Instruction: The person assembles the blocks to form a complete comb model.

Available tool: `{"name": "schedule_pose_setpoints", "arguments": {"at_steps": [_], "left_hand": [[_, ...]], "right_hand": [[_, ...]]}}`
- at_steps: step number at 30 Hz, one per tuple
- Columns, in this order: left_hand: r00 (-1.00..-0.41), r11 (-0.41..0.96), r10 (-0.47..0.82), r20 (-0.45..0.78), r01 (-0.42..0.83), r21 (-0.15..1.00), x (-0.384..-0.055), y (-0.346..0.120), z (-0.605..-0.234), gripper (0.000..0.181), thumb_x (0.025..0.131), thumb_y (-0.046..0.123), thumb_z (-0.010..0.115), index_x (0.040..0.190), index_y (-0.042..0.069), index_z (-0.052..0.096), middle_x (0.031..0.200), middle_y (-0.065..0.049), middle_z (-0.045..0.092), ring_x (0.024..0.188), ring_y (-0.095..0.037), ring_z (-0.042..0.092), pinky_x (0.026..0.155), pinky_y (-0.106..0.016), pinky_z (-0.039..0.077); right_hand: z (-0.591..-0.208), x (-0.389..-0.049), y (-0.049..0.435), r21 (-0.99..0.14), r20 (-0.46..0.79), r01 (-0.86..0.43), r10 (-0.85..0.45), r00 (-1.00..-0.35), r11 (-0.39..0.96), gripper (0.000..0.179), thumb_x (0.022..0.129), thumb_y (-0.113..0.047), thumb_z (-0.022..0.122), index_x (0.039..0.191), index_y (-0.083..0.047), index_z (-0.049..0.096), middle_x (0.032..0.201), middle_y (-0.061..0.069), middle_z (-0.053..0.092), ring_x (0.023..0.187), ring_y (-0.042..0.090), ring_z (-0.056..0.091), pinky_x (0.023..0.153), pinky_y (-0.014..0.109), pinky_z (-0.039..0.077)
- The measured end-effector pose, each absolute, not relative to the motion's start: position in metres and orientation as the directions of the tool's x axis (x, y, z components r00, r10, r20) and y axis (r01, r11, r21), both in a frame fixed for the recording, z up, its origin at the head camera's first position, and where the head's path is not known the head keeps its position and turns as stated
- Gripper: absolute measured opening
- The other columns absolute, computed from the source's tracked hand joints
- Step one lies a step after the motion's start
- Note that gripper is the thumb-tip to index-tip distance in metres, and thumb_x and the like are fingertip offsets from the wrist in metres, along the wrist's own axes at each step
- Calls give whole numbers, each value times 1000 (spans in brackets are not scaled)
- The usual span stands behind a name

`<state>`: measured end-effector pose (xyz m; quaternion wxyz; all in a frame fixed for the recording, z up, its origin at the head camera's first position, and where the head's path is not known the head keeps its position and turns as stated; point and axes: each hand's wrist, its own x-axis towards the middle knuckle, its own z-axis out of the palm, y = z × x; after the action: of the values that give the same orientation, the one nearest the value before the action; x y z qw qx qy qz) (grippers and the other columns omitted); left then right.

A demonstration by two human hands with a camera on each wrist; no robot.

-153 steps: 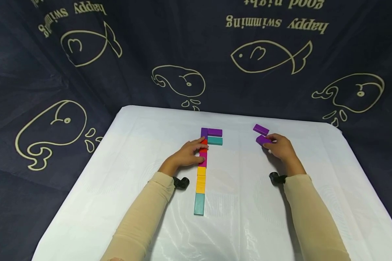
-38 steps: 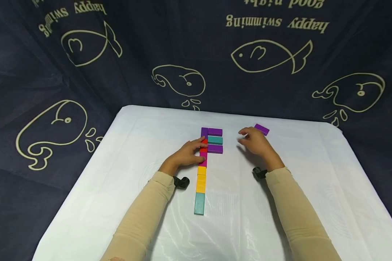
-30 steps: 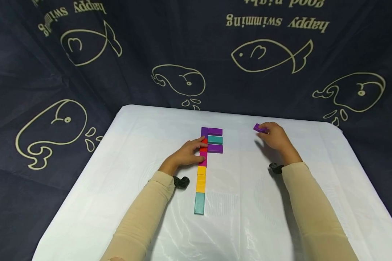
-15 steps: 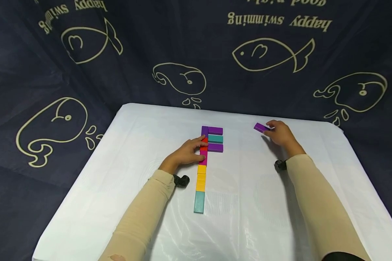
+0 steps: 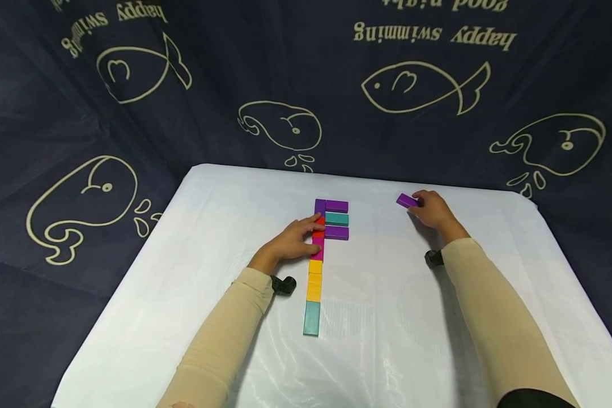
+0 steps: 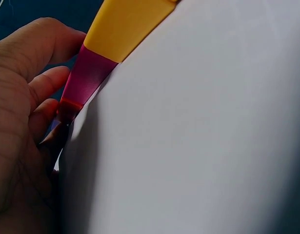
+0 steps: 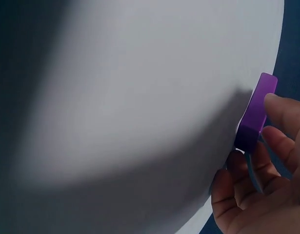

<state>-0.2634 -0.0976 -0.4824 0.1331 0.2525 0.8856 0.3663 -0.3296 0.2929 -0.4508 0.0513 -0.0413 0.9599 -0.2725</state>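
Coloured wooden blocks form a long row, with a purple block (image 5: 319, 207) at the far end, then a red block (image 5: 318, 232), a magenta block (image 5: 317, 253), yellow blocks (image 5: 314, 287) and a teal block (image 5: 311, 318). My left hand (image 5: 290, 240) rests over the red and magenta ones, thumb on the magenta. Branching rightward from the row are a purple block (image 5: 336, 206), a teal block (image 5: 336, 219) and another purple block (image 5: 336, 233). At the right, my right hand (image 5: 435, 214) pinches the near end of a separate purple block (image 7: 257, 109) between thumb and fingers.
A white cloth (image 5: 367, 362) covers the table. Behind it hangs a dark curtain (image 5: 336, 68) printed with fish and whales. Each wrist wears a small black camera (image 5: 284, 286).
A purple block was carried from the right and laid below the short teal one. My right hand returned to the remaining purple block and shifted its fingers to that block's end. My left hand stayed put.
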Motion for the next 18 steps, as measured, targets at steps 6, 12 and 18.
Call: {"name": "schedule_pose_setpoints", "arguments": {"at_steps": [6, 12, 18], "left_hand": [[-838, 611, 543, -51, 353, 709, -263, -98, -484, 55, 87, 25, 71, 139, 16, 58, 163, 5, 22, 149, -24, 21, 122, -43, 8], [-839, 611, 542, -58, 345, 712, -262, -99, -482, 55, 87, 25, 71, 139, 16, 58, 164, 6, 22, 149, -27, 20, 121, -45, 8], [-839, 613, 541, -60, 345, 711, -262, -98, -481, 54, 87, 24, 71, 139, 16, 58, 164, 5, 22, 149, -25, 20, 122, -44, 7]], "right_hand": [[-454, -333, 291, -506, -88, -46, -105, -991, 861, 42, 98, -13, 57, 132, 11, 49, 125, 32, 48, 114, 44, 45, 106, 59, 33], [-454, -334, 292, -517, -100, -33, -98, -990, 855, 41, 98, -14, 56, 132, 10, 50, 124, 32, 51, 112, 43, 47, 104, 59, 36], [-457, -335, 294, -546, -112, -8, -83, -990, 838, 42, 98, -15, 57, 132, 8, 49, 123, 31, 53, 109, 42, 49, 102, 59, 38]]}}
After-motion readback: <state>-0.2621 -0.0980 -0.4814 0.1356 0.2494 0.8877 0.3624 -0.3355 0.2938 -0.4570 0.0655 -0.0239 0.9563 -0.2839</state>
